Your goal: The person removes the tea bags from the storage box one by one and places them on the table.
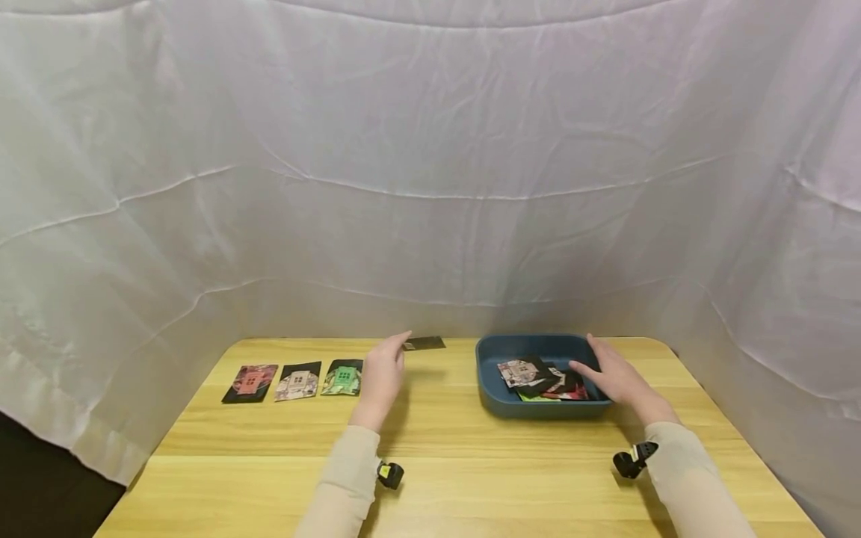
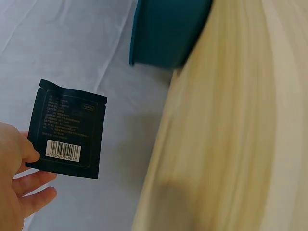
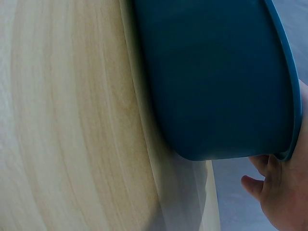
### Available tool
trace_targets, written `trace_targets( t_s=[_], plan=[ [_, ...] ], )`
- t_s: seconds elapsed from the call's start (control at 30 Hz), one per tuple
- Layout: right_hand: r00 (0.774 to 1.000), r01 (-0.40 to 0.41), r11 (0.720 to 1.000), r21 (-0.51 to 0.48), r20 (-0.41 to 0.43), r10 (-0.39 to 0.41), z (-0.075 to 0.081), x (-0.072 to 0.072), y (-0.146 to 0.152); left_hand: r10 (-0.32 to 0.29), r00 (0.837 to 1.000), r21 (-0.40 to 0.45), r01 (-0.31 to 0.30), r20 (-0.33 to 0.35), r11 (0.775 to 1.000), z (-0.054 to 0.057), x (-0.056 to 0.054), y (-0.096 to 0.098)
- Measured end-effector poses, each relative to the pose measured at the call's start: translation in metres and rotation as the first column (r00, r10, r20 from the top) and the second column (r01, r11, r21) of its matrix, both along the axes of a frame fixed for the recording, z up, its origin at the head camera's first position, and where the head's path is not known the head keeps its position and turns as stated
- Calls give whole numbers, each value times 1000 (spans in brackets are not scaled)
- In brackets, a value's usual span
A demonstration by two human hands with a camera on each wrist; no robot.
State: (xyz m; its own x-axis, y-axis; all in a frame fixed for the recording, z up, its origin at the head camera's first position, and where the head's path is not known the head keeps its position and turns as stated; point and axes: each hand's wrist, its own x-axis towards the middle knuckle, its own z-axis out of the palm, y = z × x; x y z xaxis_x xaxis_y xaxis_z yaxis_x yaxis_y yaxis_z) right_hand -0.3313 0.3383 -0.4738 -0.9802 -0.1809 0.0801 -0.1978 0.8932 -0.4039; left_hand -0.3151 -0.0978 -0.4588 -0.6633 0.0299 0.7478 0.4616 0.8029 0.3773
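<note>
My left hand [image 1: 383, 373] pinches a small black sachet [image 2: 67, 130] near one corner, raised above the back of the table. Its printed back, with a white barcode, faces the left wrist camera. At the right end of a blue plastic bin [image 1: 489, 373], my right hand [image 1: 620, 379] holds the rim, thumb over the inside and other fingers outside. Inside the bin lie several overlapping sachets [image 1: 523, 371], black, patterned, red and green. Left of my left hand, three sachets lie in a row: a red one [image 1: 250, 382], a cream one [image 1: 297, 381] and a green one [image 1: 344, 377].
The light wooden table [image 1: 457, 456] ends at the back against a pale hanging curtain [image 1: 430, 246], which also encloses both sides. Each sleeve carries a small black wrist camera, one on the left [image 1: 390, 474] and one on the right [image 1: 632, 461].
</note>
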Motion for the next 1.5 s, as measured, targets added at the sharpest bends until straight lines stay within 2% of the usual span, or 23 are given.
trace_targets(
  t_s=[0.13,0.23,0.4,0.53,0.73,0.9,1.0,1.07,1.2,1.33,1.5],
  plan=[
    [1000,3,1000,2,2,-3,0,0,0,59,996,-36,-56,62,998,-7,-2,-14],
    [1000,3,1000,1,3,-3,-1,0,0,81,990,-70,-74,114,995,-10,-1,-23],
    [1000,0,1000,-4,5,0,-1,0,0,100,974,-145,-71,205,987,-14,1,-34],
    [1000,0,1000,-3,1,0,0,1,0,95,953,-215,-32,287,976,-14,5,-39],
    [1000,2,1000,-1,-8,-2,1,1,0,92,893,-317,60,441,946,-9,13,-39],
    [1000,0,1000,-1,-12,0,0,0,-1,102,842,-333,97,530,938,-11,14,-39],
    [1000,-2,1000,3,-8,2,0,0,-1,101,821,-335,114,562,935,-15,13,-39],
    [1000,2,1000,2,-2,-2,-1,1,0,98,814,-340,127,573,932,-18,12,-40],
    [1000,-2,1000,0,-1,2,-1,1,0,77,814,-330,145,575,933,-21,11,-40],
    [1000,-2,1000,1,-2,2,-1,1,0,53,813,-306,157,580,939,-20,9,-41],
    [1000,-2,1000,7,-3,2,-1,0,1,33,790,-268,169,613,948,-16,10,-40]
  ],
)
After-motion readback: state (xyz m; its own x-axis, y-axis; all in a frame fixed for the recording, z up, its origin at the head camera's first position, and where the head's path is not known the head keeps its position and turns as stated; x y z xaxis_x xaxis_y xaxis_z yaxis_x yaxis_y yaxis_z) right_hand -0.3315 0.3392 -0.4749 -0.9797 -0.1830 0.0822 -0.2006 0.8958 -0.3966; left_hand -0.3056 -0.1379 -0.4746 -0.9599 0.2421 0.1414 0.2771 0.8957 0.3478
